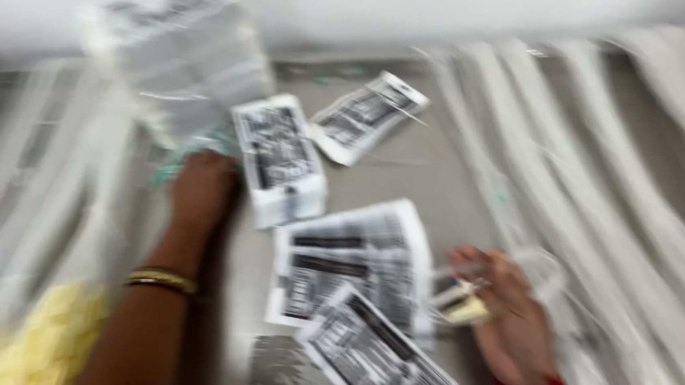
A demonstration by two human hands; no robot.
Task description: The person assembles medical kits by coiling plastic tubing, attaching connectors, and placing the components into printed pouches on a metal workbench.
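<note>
The picture is heavily motion-blurred. My left hand [200, 191], a gold bangle on its wrist, reaches forward and rests against a stack of printed white leaflets [279, 161], with a clear bag of printed packets [185, 54] just above it; its fingers are hidden. My right hand [502, 306], a red band at the wrist, is curled around a small pale item with thin clear tubing [461, 305]. Between the hands lie a folded printed sheet [356, 261] and another printed sheet [380, 356].
Rows of long white plastic-wrapped tube packs [602, 180] cover the right side of the grey table [431, 177]. More pale packs [25, 193] lie at the left. A yellow heap [22, 364] sits at the lower left. Another leaflet [365, 117] lies behind.
</note>
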